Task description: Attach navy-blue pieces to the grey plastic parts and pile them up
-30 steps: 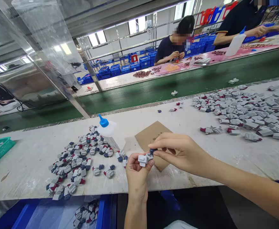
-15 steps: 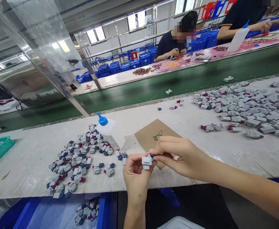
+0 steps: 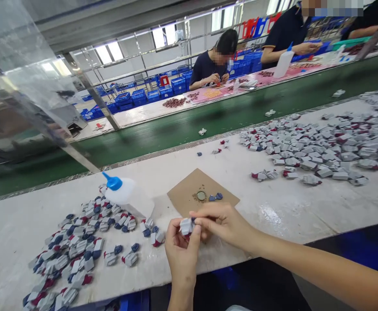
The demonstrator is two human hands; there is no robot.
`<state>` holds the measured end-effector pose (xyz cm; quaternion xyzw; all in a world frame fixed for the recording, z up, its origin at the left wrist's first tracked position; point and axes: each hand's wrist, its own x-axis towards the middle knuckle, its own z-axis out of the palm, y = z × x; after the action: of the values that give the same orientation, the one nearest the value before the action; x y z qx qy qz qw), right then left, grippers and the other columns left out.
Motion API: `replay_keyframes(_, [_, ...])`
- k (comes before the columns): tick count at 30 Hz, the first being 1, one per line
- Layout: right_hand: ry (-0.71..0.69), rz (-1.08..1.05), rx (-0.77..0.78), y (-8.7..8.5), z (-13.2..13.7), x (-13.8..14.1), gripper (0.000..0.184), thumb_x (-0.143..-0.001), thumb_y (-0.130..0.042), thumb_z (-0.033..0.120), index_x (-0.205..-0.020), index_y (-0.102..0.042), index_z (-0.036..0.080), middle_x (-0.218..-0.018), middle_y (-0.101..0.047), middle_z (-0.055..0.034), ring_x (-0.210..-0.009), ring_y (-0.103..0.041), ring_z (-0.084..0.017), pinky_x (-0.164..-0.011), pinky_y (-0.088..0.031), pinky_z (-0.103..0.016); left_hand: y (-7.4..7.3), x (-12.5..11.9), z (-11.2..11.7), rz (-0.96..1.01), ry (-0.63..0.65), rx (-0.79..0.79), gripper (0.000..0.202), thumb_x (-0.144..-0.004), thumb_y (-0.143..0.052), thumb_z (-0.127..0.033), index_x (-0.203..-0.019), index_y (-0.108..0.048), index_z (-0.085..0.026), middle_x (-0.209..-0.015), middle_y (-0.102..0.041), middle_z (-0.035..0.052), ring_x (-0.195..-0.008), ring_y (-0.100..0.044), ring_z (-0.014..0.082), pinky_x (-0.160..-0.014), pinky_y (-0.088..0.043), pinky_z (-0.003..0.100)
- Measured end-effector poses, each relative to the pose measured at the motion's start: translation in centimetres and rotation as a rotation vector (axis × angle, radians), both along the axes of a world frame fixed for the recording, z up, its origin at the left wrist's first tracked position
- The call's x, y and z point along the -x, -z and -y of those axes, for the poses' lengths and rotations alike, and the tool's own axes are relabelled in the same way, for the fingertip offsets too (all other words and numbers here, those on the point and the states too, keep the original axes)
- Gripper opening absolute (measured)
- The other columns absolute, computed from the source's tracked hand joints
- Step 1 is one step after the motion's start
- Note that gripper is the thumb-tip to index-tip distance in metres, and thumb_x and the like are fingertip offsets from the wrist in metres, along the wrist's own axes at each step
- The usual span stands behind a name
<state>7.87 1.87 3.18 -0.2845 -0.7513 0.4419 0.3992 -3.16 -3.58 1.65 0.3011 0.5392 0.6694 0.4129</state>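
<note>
My left hand [image 3: 183,248] is closed round a small light-grey moulded part [image 3: 185,226] with a dark red bit at its lower side. My right hand [image 3: 219,220] pinches a dark blue piece [image 3: 193,220] against the right side of that grey part. Both hands are together above the near edge of a brown cardboard square [image 3: 184,194]. A round metal cap [image 3: 201,195] lies on the cardboard among brown specks, with small dark blue pieces [image 3: 215,197] beside it.
A white bottle with a blue nozzle [image 3: 127,194] stands by a pile of grey, red and blue parts [image 3: 75,242] at left. A larger grey pile [image 3: 321,147] spreads at right. Beyond runs a green conveyor belt [image 3: 163,136], with co-workers [image 3: 213,60] seated across it.
The view has turned right, so the bench things sit further left. The grey part is tilted differently, and its red underside now shows. My hands stay together on it.
</note>
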Motion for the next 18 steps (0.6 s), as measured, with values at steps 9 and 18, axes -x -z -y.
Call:
replay_keyframes(9, [0.377, 0.156, -0.057, -1.9, -8.5, -2.0, 0.04, -0.09, -0.031, 0.039, -0.083, -0.063, 0.016, -0.079, -0.063, -0.0041, -0.064, -0.055, -0.011, -0.063, -0.045, -0.023, 0.1, 2.7, -2.9, 0.262, 0.144, 0.108, 0.018, -0.062, -0.06, -0.016, -0.079, -0.057, -0.019, -0.097, -0.059, 0.0046, -0.056, -0.05, 0.0075, -0.032, -0.029, 0.014])
replay_keyframes(18, [0.628, 0.758, -0.06, 0.9, -30.4, 1.3, 0.04, -0.082, -0.044, 0.044, -0.103, -0.057, 0.013, -0.109, -0.054, -0.0168, -0.093, -0.052, -0.028, -0.07, -0.041, -0.033, 0.6, 4.4, -3.7, 0.13, -0.12, 0.206, 0.049, -0.075, -0.046, -0.055, -0.044, -0.048, -0.017, -0.039, -0.048, 0.0011, -0.037, -0.037, 0.0086, -0.037, -0.023, 0.02])
